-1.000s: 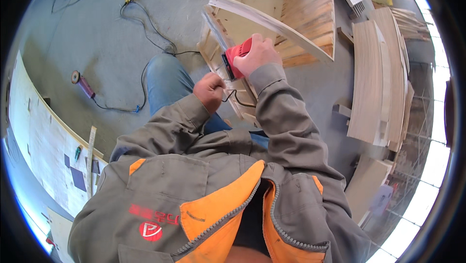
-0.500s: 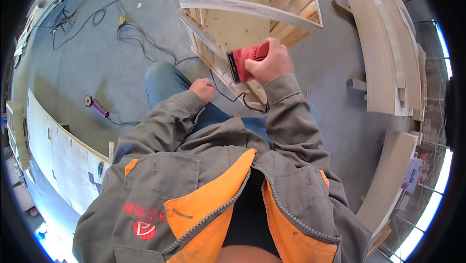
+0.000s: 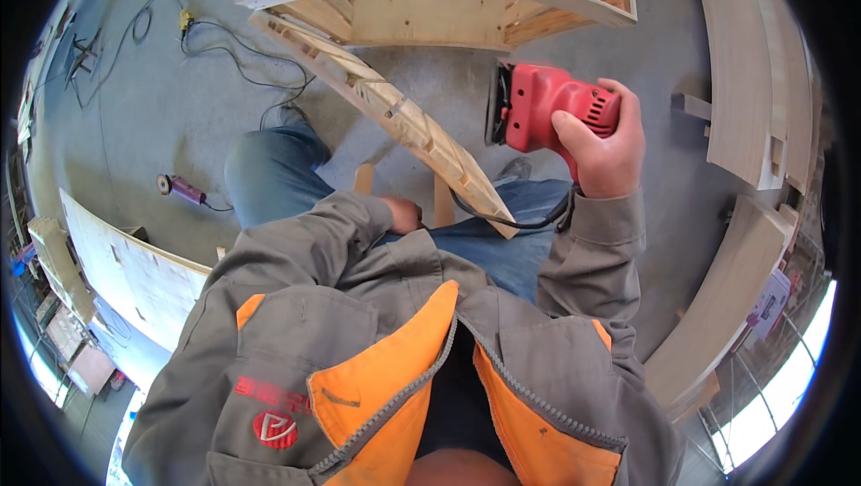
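Observation:
My right hand [image 3: 610,141] grips a red electric sander [image 3: 560,109] by its body, raised to the right with its flat black pad facing left. A black cord hangs from the tool over the near end of a long wooden frame piece [image 3: 395,108]. That piece slants from the box's left front corner down to my right leg. Low by my lap, my left hand [image 3: 405,214] is curled closed; its fingertips and anything in them are hidden. Two light wooden strips, one on the left [image 3: 362,178] and one on the right [image 3: 444,203], show beside it.
A large open wooden box [image 3: 430,2] stands ahead. Curved wooden panels [image 3: 749,47] are stacked at right, with another panel [image 3: 134,253] at left. On the floor lie a purple angle grinder [image 3: 184,188] and a cable with a yellow connector [image 3: 186,20].
The sander has gone right, away from the wooden frame piece, in my right hand. My left hand has moved from my thigh down toward my lap. My view has shifted; the piece's slatted side shows.

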### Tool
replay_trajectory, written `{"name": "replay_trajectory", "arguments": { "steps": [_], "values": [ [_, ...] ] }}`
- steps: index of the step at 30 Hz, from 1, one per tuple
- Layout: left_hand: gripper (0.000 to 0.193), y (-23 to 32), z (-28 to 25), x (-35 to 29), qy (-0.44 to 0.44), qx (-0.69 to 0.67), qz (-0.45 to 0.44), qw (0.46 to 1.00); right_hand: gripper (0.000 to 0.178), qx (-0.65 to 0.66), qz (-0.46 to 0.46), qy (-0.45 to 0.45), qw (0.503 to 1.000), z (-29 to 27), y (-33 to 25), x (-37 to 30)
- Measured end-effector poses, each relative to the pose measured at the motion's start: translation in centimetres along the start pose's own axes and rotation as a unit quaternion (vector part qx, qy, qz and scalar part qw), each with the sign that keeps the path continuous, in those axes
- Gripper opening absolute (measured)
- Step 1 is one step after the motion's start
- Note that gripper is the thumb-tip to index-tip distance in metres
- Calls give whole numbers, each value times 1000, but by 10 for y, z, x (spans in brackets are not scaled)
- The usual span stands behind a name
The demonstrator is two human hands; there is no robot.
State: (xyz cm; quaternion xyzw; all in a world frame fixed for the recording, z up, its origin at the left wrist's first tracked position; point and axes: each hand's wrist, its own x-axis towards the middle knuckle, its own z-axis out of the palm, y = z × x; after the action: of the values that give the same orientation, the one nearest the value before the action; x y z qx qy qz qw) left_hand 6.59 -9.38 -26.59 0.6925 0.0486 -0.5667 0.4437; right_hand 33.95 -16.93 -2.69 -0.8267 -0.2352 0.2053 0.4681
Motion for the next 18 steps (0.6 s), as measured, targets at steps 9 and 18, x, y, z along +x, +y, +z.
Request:
{"name": "replay_trajectory", "arguments": {
  "steps": [9, 18],
  "values": [
    [88, 6, 24, -15, -10, -69, 18, 997, 63, -42, 104, 0, 994, -7, 17, 21],
    [62, 1, 74, -31, 45, -223, -54, 972, 62, -61, 155, -27, 986, -7, 33, 28]
  ]
}}
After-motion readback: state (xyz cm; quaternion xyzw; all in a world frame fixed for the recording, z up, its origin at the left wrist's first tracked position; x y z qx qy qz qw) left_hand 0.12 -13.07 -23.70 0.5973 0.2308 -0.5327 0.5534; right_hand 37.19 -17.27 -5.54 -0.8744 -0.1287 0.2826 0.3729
